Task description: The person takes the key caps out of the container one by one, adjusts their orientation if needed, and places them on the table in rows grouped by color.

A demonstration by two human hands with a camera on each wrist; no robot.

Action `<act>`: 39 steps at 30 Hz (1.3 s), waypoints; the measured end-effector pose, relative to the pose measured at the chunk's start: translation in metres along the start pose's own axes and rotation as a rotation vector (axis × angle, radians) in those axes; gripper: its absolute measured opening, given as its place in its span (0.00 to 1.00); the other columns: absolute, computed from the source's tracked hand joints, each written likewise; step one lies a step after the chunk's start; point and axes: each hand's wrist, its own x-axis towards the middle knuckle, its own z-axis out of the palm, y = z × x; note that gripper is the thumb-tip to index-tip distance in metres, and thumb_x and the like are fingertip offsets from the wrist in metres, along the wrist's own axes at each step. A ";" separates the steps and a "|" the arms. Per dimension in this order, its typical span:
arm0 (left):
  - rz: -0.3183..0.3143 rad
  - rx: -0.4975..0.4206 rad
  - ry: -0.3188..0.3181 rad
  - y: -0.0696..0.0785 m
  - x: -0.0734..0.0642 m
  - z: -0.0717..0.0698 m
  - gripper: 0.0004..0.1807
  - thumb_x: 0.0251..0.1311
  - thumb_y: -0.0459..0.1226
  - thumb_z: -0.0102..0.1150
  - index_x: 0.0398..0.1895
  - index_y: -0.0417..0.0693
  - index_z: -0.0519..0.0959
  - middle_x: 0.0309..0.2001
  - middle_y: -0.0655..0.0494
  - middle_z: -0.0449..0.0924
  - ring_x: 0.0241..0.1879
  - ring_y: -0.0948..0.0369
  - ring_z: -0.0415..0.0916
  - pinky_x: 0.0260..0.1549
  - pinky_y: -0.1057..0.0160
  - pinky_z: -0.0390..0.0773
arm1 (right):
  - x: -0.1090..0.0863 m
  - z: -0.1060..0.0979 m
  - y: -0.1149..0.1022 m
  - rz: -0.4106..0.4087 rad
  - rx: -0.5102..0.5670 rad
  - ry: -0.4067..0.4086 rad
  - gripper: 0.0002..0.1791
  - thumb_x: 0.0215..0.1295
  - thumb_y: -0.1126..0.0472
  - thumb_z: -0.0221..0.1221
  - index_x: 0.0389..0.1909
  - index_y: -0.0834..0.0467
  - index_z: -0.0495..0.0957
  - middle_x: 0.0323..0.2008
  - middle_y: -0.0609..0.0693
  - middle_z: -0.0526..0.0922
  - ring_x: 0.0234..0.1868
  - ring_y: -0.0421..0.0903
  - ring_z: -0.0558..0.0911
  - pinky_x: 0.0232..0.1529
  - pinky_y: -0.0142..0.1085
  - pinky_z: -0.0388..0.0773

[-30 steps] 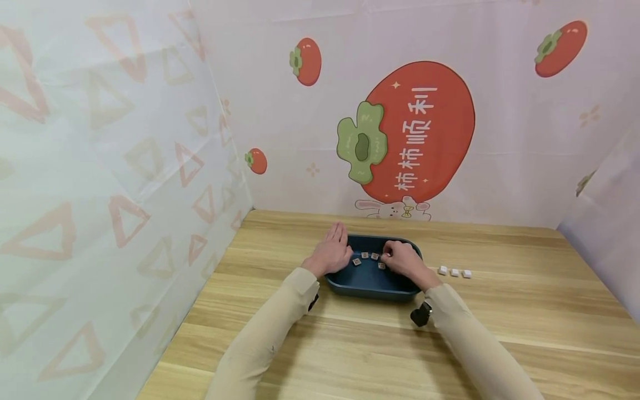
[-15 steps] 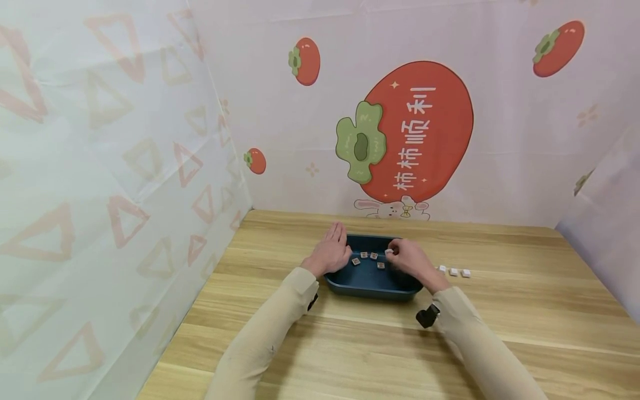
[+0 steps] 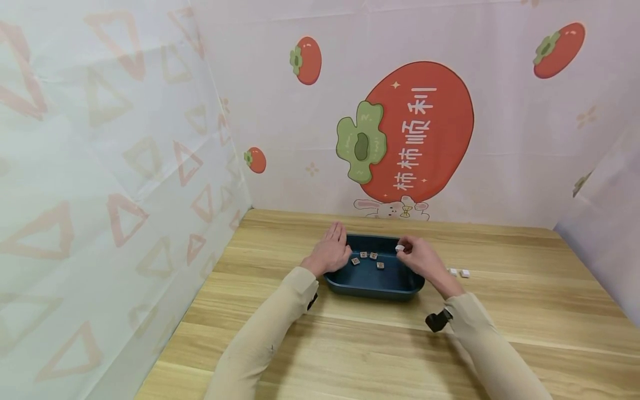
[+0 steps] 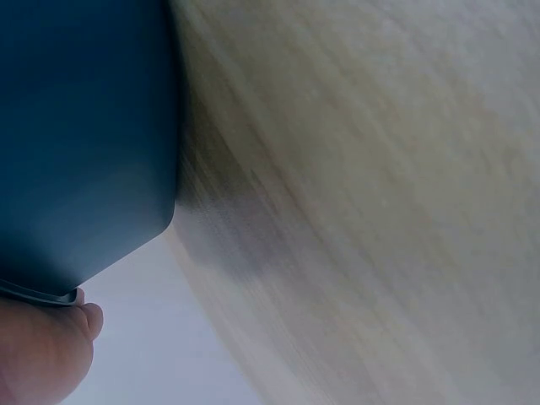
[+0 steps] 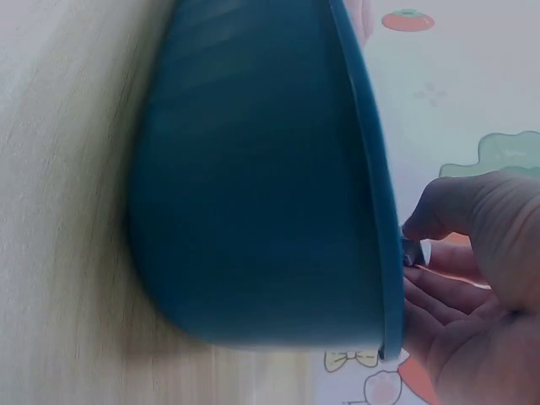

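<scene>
My right hand (image 3: 421, 259) pinches a small white tile (image 3: 399, 248) between thumb and fingers, over the right end of a dark blue tray (image 3: 370, 292). In the right wrist view the tile (image 5: 413, 252) shows a dark marked side, close to the tray's rim. My left hand (image 3: 327, 253) rests on the tray's left rim with its fingers straight. Inside the tray lie several small tiles (image 3: 380, 265) with brown marked faces up. From the left wrist, only part of the hand (image 4: 42, 354) shows, against the rim.
White tiles (image 3: 465, 273) stand in a row on the wooden table (image 3: 350, 344), right of the tray, partly behind my right wrist. A cloth printed with persimmons (image 3: 425, 128) hangs behind the table, and another cloth (image 3: 165, 166) hangs along the left side.
My right hand has lifted a tile from inside the tray and carried it right, toward the tray's right rim. My left hand has stayed on the left rim.
</scene>
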 end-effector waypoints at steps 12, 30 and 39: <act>0.003 -0.001 0.006 -0.001 0.000 0.001 0.35 0.75 0.47 0.28 0.78 0.38 0.42 0.80 0.45 0.34 0.80 0.52 0.29 0.78 0.55 0.39 | -0.013 -0.017 0.011 0.030 0.100 -0.008 0.16 0.66 0.62 0.57 0.50 0.68 0.76 0.41 0.63 0.83 0.36 0.49 0.84 0.38 0.42 0.85; 0.008 -0.007 0.008 -0.001 0.001 0.002 0.35 0.75 0.47 0.27 0.78 0.38 0.41 0.80 0.46 0.32 0.80 0.52 0.28 0.78 0.55 0.39 | -0.030 -0.050 0.044 -0.052 0.103 -0.062 0.13 0.68 0.59 0.59 0.45 0.65 0.80 0.35 0.58 0.84 0.31 0.45 0.80 0.25 0.33 0.80; 0.014 0.002 0.002 -0.003 0.002 0.003 0.35 0.76 0.47 0.26 0.78 0.38 0.41 0.80 0.46 0.31 0.80 0.52 0.28 0.78 0.55 0.40 | -0.041 -0.065 0.065 -0.032 0.062 -0.072 0.14 0.68 0.59 0.59 0.46 0.65 0.80 0.38 0.61 0.85 0.32 0.43 0.81 0.25 0.33 0.79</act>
